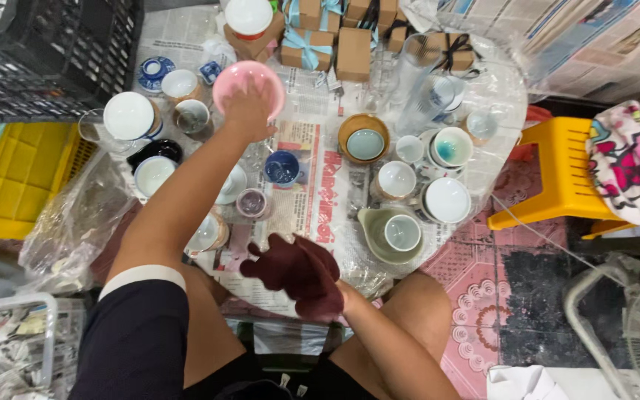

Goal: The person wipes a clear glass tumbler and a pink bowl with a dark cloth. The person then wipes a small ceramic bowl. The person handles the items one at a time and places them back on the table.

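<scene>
Reaching far out over the worktop, the left hand lay on the pink bowl, with its fingers curled over the near rim and gripping it. That bowl sat at the far side, among the small cups and just in front of the brown gift boxes. The right hand stayed close to the body in a dark red glove, its fingers spread open and holding nothing, well apart from the bowl.

Bright, even light falls from above, with soft shadows under the bowls. Glare shows on the clear plastic sheet. The right hand is motion-blurred; edges bend slightly.
</scene>
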